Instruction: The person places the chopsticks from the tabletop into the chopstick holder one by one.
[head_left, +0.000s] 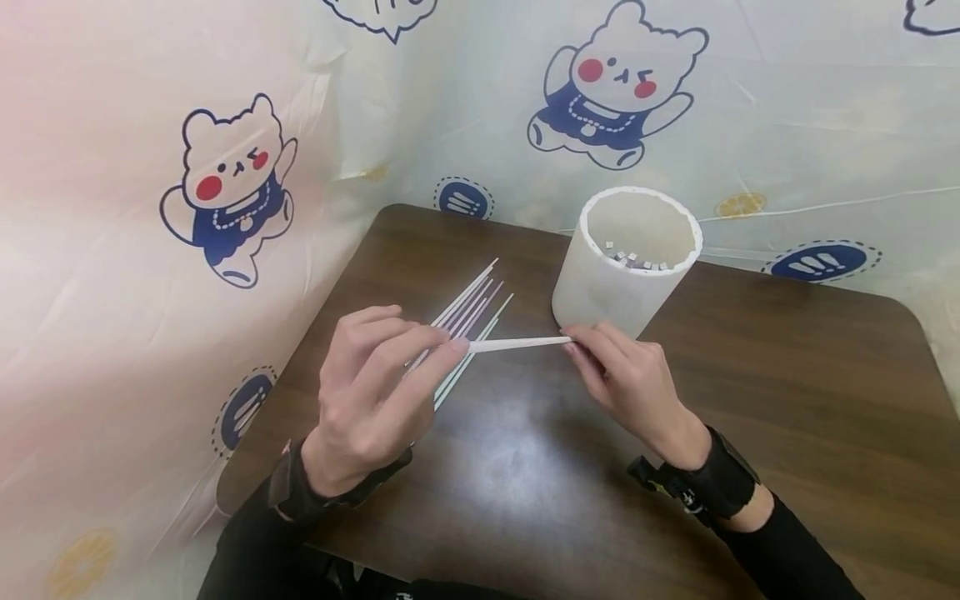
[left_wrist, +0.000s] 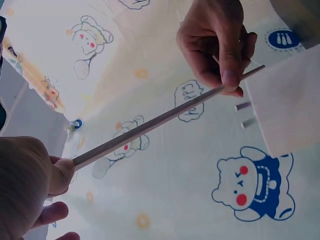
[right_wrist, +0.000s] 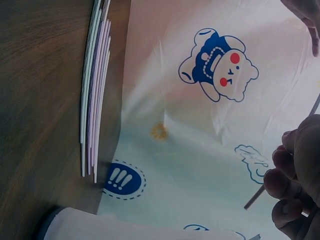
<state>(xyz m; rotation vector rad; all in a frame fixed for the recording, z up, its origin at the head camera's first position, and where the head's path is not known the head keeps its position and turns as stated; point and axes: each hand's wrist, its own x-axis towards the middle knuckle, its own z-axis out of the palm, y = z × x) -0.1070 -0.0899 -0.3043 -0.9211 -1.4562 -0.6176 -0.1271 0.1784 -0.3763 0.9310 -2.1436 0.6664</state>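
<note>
Both hands hold one pale tapered chopstick [head_left: 517, 343] above the table, nearly level in the head view. My left hand [head_left: 375, 396] pinches its thicker end between thumb and fingers. Near the thin end, my right hand [head_left: 633, 379] pinches it between thumb and fingertips, as the left wrist view also shows, with the tip poking out past them. Beneath and beyond the left hand, several pastel chopsticks [head_left: 465, 292] lie in a loose bundle on the table, partly hidden. A white round container [head_left: 611, 283] stands just behind the right hand, with small square stick ends visible inside it.
The dark wooden table [head_left: 787, 400] reaches to the right and toward the body. A printed cloth [head_left: 420, 108] with cartoon bears hangs along the left and back edges. Each wrist wears a black strap with a device.
</note>
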